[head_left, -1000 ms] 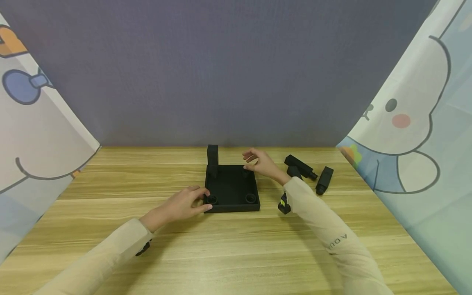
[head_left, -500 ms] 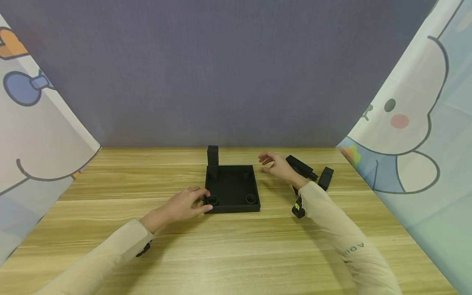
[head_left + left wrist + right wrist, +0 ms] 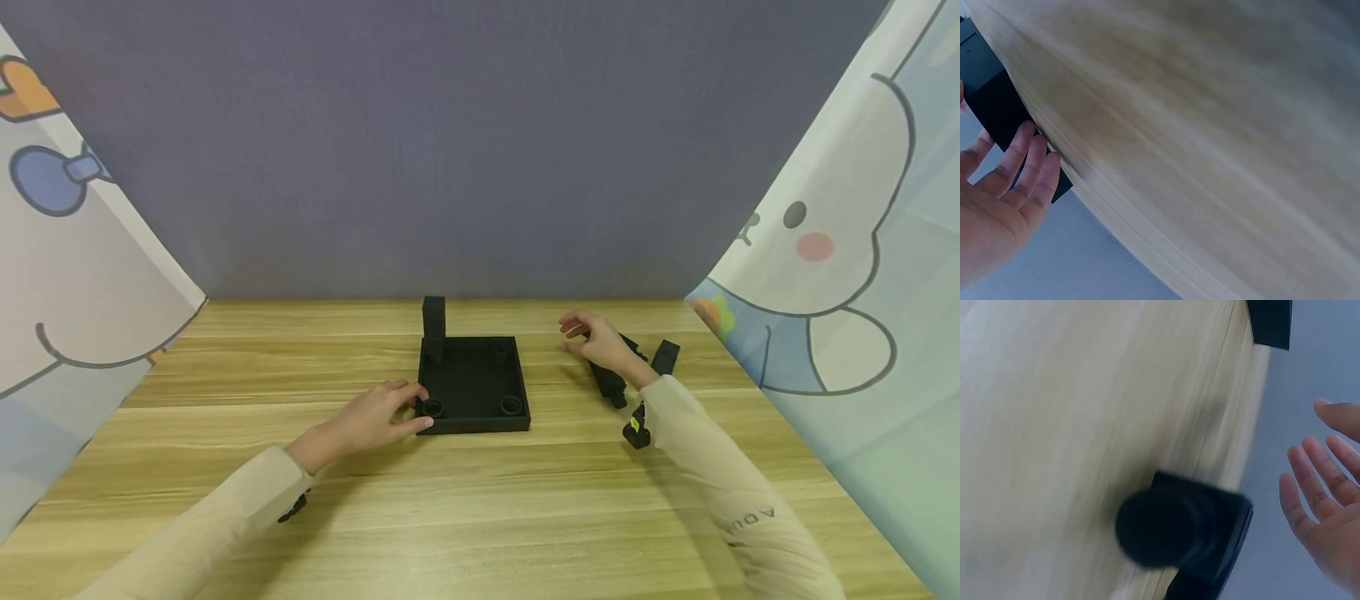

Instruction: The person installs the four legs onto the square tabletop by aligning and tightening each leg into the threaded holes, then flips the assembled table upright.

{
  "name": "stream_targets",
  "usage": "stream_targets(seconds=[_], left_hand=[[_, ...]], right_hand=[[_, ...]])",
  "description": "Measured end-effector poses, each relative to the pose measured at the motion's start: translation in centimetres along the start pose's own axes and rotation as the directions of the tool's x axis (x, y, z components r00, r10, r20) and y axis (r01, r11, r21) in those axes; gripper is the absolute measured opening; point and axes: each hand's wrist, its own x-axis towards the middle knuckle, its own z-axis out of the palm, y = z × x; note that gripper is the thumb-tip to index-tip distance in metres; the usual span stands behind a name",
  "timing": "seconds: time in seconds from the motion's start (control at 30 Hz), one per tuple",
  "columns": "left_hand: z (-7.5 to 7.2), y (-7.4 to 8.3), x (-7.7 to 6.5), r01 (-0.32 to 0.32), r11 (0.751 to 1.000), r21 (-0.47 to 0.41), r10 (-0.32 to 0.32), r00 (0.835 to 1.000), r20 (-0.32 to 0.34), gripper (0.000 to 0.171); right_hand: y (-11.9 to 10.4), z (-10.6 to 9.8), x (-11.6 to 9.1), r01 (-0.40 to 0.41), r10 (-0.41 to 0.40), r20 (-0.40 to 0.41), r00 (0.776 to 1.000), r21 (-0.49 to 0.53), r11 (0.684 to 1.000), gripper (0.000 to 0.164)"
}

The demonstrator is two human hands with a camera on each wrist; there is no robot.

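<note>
Tray (image 3: pixel 474 379) on wooden table (image 3: pixel 465 517), grey partition (image 3: pixel 480 150) behind

The wood-grained surface (image 3: pixel 390 517) carries a square black tray (image 3: pixel 471 379) around its middle and, farther right, loose black pieces (image 3: pixel 608 386).

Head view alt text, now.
A person's left grip touches the near left corner of a square black tray, one black block-shaped post upright at its far left corner. The right grip is near loose black posts on a wood-grain tabletop.
</note>
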Motion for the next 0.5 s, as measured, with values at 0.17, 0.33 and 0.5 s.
stream_targets(seconds=[0.17, 0.33, 0.5], left_hand=[[0.0, 0.0, 0.0, -0.001, 1.000, -0.002, 0.001, 1.000, 0.002, 0.040], [0.0, 0.0, 0.0, -0.001, 1.000, -0.002, 0.001, 1.000, -0.002, 0.039], [0.0, 0.0, 0.0, 0.001, 1.000, 0.002, -0.001, 1.000, -0.006, 0.039]], right_hand=[[0.7, -0.8, -0.6, -0.017, 0.017, -0.003, 1.000, 0.022, 1.000, 0.039], [1.4, -1.4, -1.1, -0.010, 0.010, -0.016, 1.000, 0.001, 1.000, 0.039], [1.8, -2.0, -1.7, -0.031, 0.031, -0.026, 0.999, -0.014, 0.999, 0.040]])
